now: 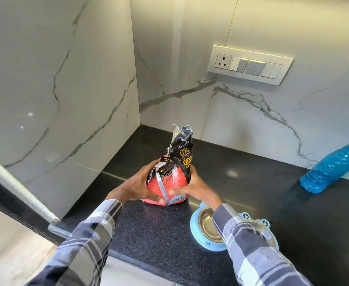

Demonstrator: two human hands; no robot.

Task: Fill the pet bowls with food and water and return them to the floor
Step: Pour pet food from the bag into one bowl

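Hands (pixel 165 187) around crumpled red-black food bag (pixel 172 172)

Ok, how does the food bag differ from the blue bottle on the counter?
The food bag is red and black and opaque; the blue bottle is translucent blue. The bag stands upright, its crumpled top up, while the bottle leans tilted toward the wall. The left hand and right hand hold the bag; nothing holds the bottle. Both are on the black counter.

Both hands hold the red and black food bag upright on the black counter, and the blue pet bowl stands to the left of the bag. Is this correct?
Not quite: the head view shows the blue pet bowl right of the food bag, under the right sleeve. The left hand and right hand do hold it upright on the counter.
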